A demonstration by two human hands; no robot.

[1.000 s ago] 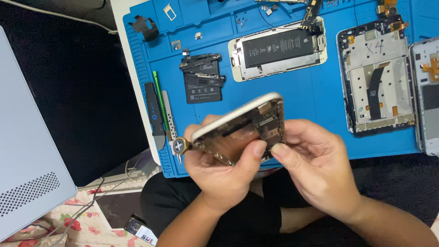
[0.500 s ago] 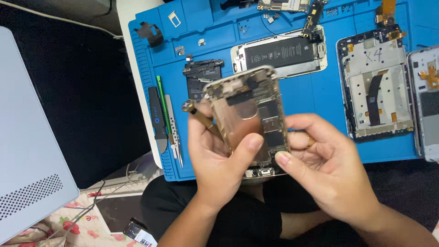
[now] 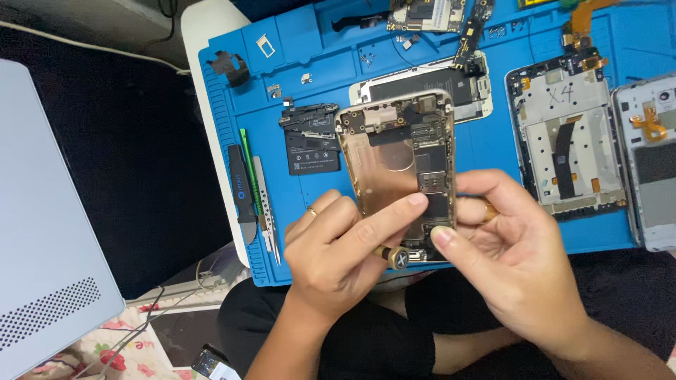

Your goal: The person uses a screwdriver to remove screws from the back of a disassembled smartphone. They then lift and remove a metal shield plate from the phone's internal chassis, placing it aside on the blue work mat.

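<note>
An opened gold phone housing (image 3: pixel 394 158) with its circuit board exposed stands upright in front of me, inner side facing me. My left hand (image 3: pixel 338 250) supports its lower left edge, index finger laid across the inside, and also pinches a small screwdriver (image 3: pixel 393 256) with a brass-coloured end. My right hand (image 3: pixel 514 257) grips the housing's lower right edge, thumb on the board. Both hands hover over the near edge of the blue repair mat (image 3: pixel 324 49).
On the mat lie a black battery part (image 3: pixel 311 146), another opened phone (image 3: pixel 470 79), two white phone frames (image 3: pixel 567 144) at right, tweezers and a pry tool (image 3: pixel 255 193) at left, and loose small parts. A grey device (image 3: pixel 42 232) sits far left.
The housing was lying nearly flat and sideways; it has been turned upright with its open inside toward me. The screwdriver moved from the left of the housing to under its bottom edge.
</note>
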